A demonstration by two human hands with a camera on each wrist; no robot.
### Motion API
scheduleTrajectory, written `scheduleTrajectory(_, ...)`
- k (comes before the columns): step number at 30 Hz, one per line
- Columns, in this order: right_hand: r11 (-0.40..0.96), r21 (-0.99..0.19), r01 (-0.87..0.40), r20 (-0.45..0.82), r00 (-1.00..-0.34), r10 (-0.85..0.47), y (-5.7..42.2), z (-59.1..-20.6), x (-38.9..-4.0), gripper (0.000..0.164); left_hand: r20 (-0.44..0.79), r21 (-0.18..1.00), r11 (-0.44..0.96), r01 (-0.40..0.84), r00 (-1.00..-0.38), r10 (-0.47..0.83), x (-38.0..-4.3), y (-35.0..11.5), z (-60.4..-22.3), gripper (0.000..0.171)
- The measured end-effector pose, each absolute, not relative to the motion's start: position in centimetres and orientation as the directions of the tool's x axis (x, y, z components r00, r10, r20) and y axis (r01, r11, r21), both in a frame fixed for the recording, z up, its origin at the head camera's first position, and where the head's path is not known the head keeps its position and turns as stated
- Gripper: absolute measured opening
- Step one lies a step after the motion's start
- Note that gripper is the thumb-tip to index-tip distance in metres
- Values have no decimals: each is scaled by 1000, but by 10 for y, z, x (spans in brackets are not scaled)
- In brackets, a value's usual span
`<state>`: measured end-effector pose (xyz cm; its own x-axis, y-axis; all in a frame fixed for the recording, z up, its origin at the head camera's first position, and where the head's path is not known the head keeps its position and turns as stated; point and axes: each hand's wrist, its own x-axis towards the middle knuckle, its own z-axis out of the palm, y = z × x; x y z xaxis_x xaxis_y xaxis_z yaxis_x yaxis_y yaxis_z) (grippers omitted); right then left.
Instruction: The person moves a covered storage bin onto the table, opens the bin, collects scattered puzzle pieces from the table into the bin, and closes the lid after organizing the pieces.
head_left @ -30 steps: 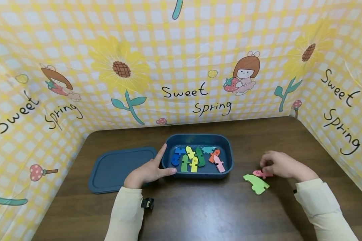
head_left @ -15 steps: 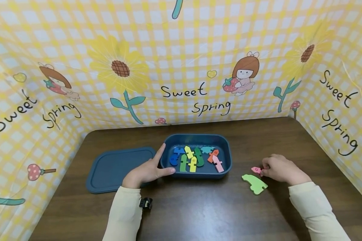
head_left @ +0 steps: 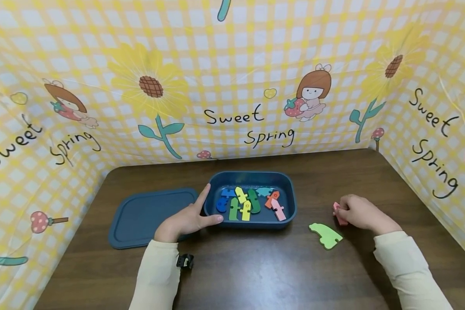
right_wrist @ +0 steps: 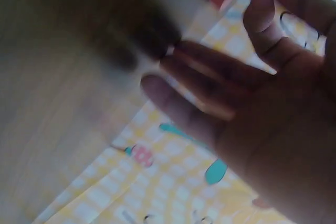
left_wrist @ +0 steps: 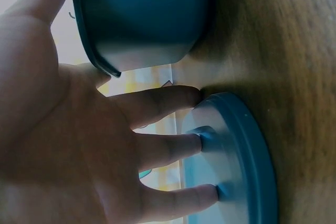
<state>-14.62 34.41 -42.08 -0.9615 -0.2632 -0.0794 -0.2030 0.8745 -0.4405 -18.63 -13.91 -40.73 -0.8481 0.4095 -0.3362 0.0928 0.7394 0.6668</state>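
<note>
My left hand (head_left: 184, 221) is spread at the left end of a dark blue box (head_left: 255, 224), thumb at the front rim and index finger along the side. In the left wrist view its other fingers reach straight down to the blue lid (left_wrist: 247, 145). Several colourful notched puzzle pieces lie inside the box, among them a yellow one (head_left: 246, 211) and a light pink one (head_left: 278, 210). On the right, my right hand (head_left: 362, 213) pinches a pink puzzle piece (head_left: 340, 218) at the tabletop; its fingertips partly cover it. A light green curved puzzle piece (head_left: 326, 235) lies just in front.
The lid lies flat left of the box on the brown wooden table (head_left: 255, 267). A yellow checked cloth (head_left: 232, 73) with flowers and lettering stands round the back and sides.
The pink puzzle piece has turned from lying sideways to pointing away from me, with my right fingers at it. My left hand keeps its place at the box.
</note>
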Motion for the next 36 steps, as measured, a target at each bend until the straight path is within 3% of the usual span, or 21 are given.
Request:
scheduleTrajectory(1, 862, -461, -211, -80, -957, -278, 348, -420, -146, 18, -335, 668, 738, 94, -848, 411, -186, -139, -407, 109)
scheduleTrajectory(5, 834, -514, -200, -136, -941, -309, 361, -419, -146, 80, -337, 670, 737, 93, -846, 413, -186, -140, -406, 109)
scheduleTrajectory(7, 841, -507, -188, -172, -934, -312, 364, -419, -146, 92, -339, 669, 737, 92, -846, 413, -186, -140, -406, 109)
scheduleTrajectory(21, 865, -463, -195, -166, -939, -301, 364, -425, -147, 77, -338, 669, 737, 96, -844, 416, -188, -140, -409, 109)
scheduleTrajectory(36, 880, -443, -172, -174, -946, -273, 359, -427, -144, 78, -339, 665, 741, 93, -847, 410, -186, -140, -405, 109)
